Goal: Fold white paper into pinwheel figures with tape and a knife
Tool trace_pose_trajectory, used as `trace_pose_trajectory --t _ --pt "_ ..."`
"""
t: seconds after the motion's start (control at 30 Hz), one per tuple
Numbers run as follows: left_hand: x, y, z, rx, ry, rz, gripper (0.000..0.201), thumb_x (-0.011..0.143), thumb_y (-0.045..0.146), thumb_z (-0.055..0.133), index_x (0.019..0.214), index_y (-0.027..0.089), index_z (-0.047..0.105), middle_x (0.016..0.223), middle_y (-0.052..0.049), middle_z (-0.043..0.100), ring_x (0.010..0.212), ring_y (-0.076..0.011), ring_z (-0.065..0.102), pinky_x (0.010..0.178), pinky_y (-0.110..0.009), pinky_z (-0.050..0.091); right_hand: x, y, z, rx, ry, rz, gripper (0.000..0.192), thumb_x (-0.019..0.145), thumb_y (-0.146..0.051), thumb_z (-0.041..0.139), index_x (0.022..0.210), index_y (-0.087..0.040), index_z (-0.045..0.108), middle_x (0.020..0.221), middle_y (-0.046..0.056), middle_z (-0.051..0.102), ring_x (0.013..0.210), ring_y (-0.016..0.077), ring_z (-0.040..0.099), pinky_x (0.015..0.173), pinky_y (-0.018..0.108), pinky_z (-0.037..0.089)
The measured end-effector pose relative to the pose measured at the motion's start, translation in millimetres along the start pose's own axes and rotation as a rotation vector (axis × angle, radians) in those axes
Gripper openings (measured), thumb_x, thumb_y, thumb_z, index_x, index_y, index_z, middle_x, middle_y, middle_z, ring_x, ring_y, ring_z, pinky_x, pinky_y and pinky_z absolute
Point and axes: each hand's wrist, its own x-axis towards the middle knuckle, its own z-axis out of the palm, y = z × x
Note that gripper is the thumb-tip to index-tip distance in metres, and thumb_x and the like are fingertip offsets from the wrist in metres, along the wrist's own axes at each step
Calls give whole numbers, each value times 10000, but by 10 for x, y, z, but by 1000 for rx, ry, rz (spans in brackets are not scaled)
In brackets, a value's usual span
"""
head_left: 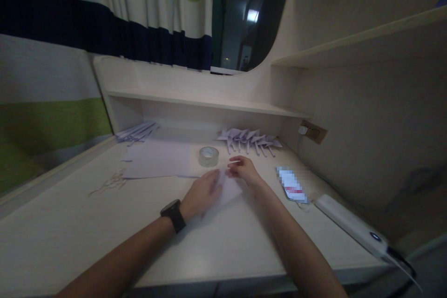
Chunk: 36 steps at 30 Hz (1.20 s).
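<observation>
We see the folded paper (228, 190) at desk centre, long axis toward 1 o'clock — left hand (201, 194) flat on it, right hand (244, 170) pinching its far tip.

Dim lighting. Pale wooden desk (70, 233) with low shelf (195, 100) along back edge. Striped curtain (115, 14) at left, dark window (244, 14) behind, wall socket (314, 132) and upper shelf (359, 42) at right.
</observation>
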Motion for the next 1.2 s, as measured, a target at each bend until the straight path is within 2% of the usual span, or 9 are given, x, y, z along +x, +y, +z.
trace_pose_trajectory --t 0.13,0.23,0.33,0.43,0.57,0.83,0.93,1.03,1.2 --pt "50 -82 -55 -211 64 -179 344 891 327 367 1015 121 613 1051 -114 667 954 -250 603 860 -372 454 59 64 -2 -134 66 -158 300 704 -149 649 994 -151 571 868 59 668 753 158 659 649 257 536" --pt "69 -126 -103 -367 147 -303 417 899 398 352 972 97 632 962 -110 689 887 -260 615 804 -371 468 61 92 1 -242 88 -154 468 691 -281 712 1113 -182 537 993 82 653 789 173 650 628 261 527" --pt "85 -164 -126 -548 257 -359 452 871 449 419 1015 78 633 953 -120 694 876 -268 618 779 -361 472 21 100 4 -123 -82 -25 542 716 -374 709 1184 -209 491 1014 102 652 795 192 653 580 265 528" --pt "110 -221 -125 -737 352 -440 454 819 478 521 984 75 649 885 -130 701 817 -269 630 721 -347 478 -9 106 -4 35 -263 37 422 705 -322 729 1075 -213 560 998 105 658 786 195 650 575 274 539" --pt "157 -339 -130 -971 408 -488 410 742 441 647 937 81 658 832 -120 702 718 -235 638 654 -314 476 -12 100 -41 81 -334 2 315 682 -259 740 968 -213 615 887 75 671 699 175 638 560 276 534" --pt "189 -472 -189 -1268 175 -393 405 710 313 715 1027 72 641 978 -156 692 781 -234 651 700 -321 494 -48 16 -91 119 -391 -37 382 667 -323 757 998 -193 620 796 44 675 646 165 644 547 267 524" --pt "176 -428 -200 -1325 147 -431 389 747 289 679 1068 76 626 1000 -171 687 798 -246 659 726 -347 507 -56 -23 -96 268 -422 -28 397 802 -502 593 1056 -197 599 859 75 689 681 179 667 566 284 531" --pt "170 -366 -186 -1408 51 -427 336 786 286 622 1065 100 633 975 -165 695 799 -264 672 758 -397 515 -45 -26 -67 312 -307 -36 421 837 -551 521 1075 -210 591 924 84 692 652 143 658 512 226 487" --pt "167 -284 -121 -1496 -96 -426 294 808 277 585 1051 125 651 954 -141 705 799 -259 673 801 -409 502 -13 63 42 181 -206 -43 336 665 -476 739 775 -176 636 756 23 659 524 80 562 409 167 349"
